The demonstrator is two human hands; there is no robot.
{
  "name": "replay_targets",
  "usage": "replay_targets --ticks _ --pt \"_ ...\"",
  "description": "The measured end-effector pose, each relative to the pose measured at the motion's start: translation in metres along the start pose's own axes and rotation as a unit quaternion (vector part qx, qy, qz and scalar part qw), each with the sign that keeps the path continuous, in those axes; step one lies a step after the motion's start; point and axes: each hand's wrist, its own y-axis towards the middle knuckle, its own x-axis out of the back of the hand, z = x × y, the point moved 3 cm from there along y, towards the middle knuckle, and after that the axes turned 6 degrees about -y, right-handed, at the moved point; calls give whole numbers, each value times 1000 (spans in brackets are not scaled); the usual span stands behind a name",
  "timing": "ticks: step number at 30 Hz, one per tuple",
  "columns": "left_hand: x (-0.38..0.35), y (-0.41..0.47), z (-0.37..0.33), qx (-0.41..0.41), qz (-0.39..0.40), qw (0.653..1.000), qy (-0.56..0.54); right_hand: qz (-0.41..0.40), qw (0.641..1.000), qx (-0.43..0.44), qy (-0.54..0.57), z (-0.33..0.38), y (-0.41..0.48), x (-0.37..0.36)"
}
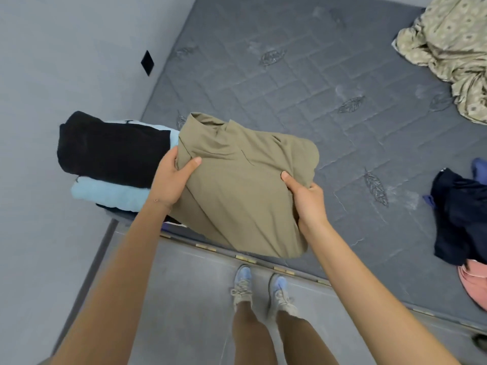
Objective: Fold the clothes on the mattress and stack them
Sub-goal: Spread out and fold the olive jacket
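Far L: grey wall (52,61) w/ small black diamond mark (147,63) on it.

Stack at near-L corner of mattress (290,61), up against the wall: folded black garment (110,148) on top, light-blue garment (108,193) under it, sticking out at near and far edges. Something dark below that, too little showing to ID.

Left hand (171,180): thumb on top, fingers curled under, gripping L edge of folded khaki garment (242,185). Hand sits just beside the stack's R edge.

Khaki garment: folded to a rough rectangle, collar end pointing away from the person, held up between both hands over the mattress's near-L corner, its near end hanging past the bed edge. L side overlaps the stack in view; can't tell if it touches.

Right hand (305,201): thumb pressed on top of the fabric, fingers hidden beneath, holding the garment's R side.

Below: person's shoes (242,285) on grey floor (184,299), toes near the bed edge.

R side of mattress, unfolded items: patterned beige cloth (453,48) crumpled at far R; navy garment (458,214) heaped near R edge; pink garment (474,283) partly under it, cut off by frame.
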Motion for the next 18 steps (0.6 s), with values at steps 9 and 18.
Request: replay_targets --ticks 9,18 --pt "-5 54 72 46 -29 989 141 -34 998 -9 -53 -54 61 -35" --pt "-30 58 123 94 -62 980 162 -81 959 42 -267 -82 98 -18"
